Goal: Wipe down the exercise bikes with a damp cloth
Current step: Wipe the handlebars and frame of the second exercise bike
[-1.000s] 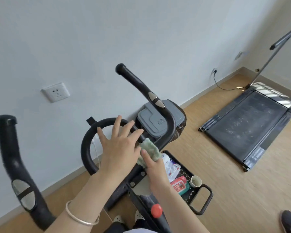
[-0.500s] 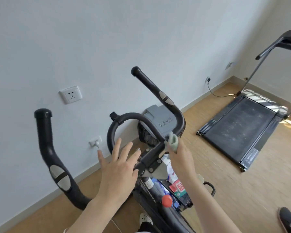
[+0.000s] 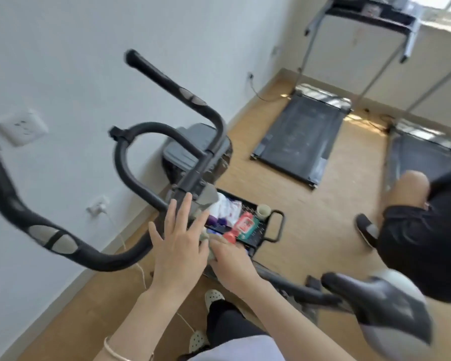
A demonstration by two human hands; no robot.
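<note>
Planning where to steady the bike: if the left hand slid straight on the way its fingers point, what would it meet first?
Probably the black handlebar stem, right beyond the fingers of the left hand; blur and depth hide whether they touch it.

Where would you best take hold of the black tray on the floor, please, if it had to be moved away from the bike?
Probably by the loop handle at the end of the tray that points to the open floor, coming from that side. It stands clear of the contents. The other end is hidden behind the bike frame, where the right hand holds the cloth.
</note>
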